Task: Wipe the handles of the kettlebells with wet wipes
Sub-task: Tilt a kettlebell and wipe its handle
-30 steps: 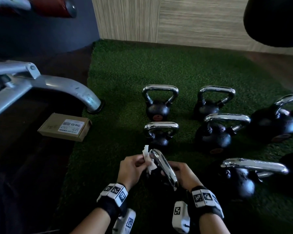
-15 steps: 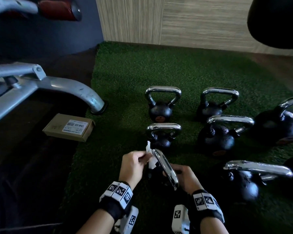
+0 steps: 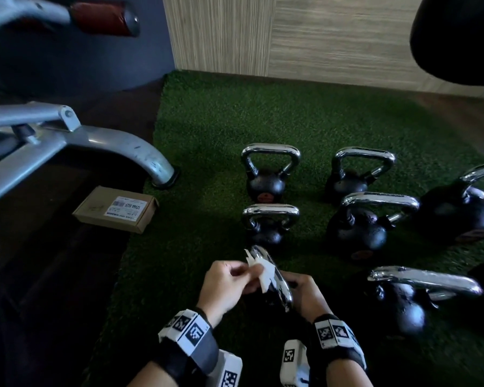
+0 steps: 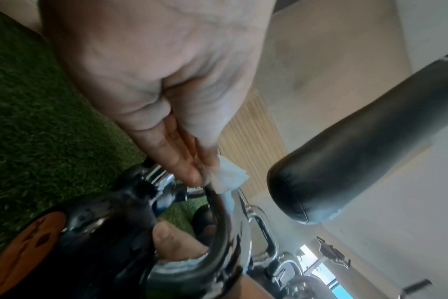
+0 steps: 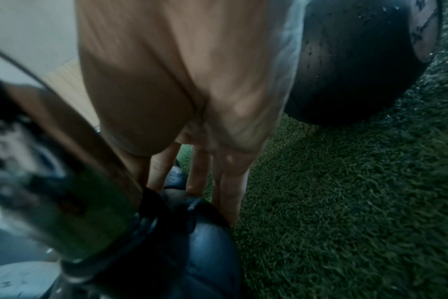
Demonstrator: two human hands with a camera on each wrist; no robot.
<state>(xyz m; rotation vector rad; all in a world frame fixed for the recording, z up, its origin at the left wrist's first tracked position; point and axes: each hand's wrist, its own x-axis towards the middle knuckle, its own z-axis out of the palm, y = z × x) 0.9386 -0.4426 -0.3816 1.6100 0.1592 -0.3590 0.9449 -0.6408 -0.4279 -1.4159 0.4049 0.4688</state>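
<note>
The left hand (image 3: 224,286) pinches a white wet wipe (image 3: 259,268) against the shiny handle (image 3: 284,293) of the nearest kettlebell (image 5: 207,254). The right hand (image 3: 308,296) curls its fingers around that kettlebell.

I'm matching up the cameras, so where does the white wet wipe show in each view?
Head: white wet wipe low centre, pinched by the left hand against the chrome kettlebell handle.
Left wrist: the wipe is mid-frame, at the fingertips.
Right wrist: not in it; only the right hand gripping the black kettlebell.
Shared landmark: the green artificial turf.
</note>
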